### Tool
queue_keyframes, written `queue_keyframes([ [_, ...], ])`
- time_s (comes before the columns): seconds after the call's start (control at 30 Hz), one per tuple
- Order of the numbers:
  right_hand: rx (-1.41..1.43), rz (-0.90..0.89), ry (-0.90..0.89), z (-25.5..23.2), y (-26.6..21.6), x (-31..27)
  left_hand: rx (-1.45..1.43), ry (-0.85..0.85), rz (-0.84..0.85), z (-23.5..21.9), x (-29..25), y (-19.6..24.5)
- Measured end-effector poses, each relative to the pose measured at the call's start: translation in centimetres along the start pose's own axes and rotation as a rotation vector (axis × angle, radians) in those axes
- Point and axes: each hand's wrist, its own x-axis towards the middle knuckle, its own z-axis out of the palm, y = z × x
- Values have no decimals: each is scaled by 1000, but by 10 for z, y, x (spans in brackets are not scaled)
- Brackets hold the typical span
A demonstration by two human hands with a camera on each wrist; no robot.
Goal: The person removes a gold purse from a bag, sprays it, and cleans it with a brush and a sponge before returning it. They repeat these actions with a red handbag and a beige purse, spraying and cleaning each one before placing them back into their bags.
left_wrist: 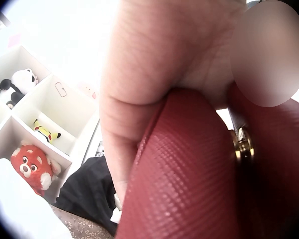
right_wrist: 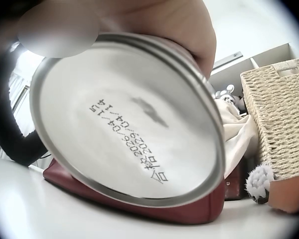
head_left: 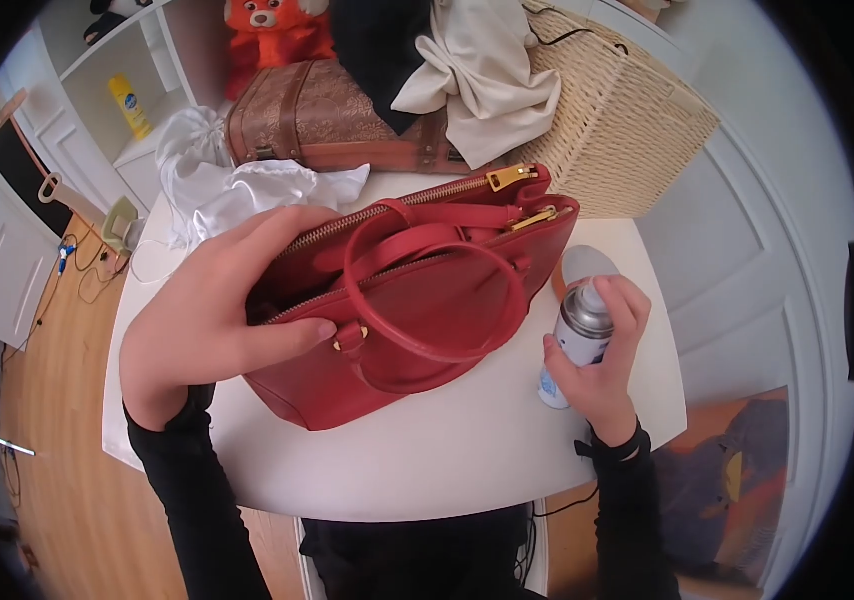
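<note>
A red handbag [head_left: 417, 310] with two looped handles and gold zipper pulls sits tilted on the white table, its top partly unzipped. The left hand [head_left: 222, 300] grips the bag's left end, thumb on the near side and fingers over the far side; the left wrist view shows this hand [left_wrist: 154, 64] around the red leather [left_wrist: 184, 174]. At the bag's right, the right hand [head_left: 602, 350] holds a white and silver spray can [head_left: 585, 325], fingers at its top. In the right wrist view the can's round base [right_wrist: 129, 124], printed with dates, hides much of the bag [right_wrist: 189, 211].
White satin cloth [head_left: 257, 195] lies at the table's back left. Behind the bag stand a brown patterned case [head_left: 297, 115], draped black and cream cloths [head_left: 487, 80] and a woven basket [head_left: 627, 120]. A grey bristled brush [right_wrist: 260, 183] is near the basket.
</note>
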Motion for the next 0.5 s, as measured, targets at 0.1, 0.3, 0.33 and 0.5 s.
queue_keyframes([
  [0.1,-20,25,25,2,0,1,-7,2,7,1,0,-2],
  [0.3,-65,-62,-47,-1,-4,6,-13,9,10,2,0,-3],
  [0.33,-53,-57,-42,0,-5,7,-10,5,5,1,0,-3],
  [0.5,-59,-20,-3,2,-3,7,-5,47,141,3,0,-8],
])
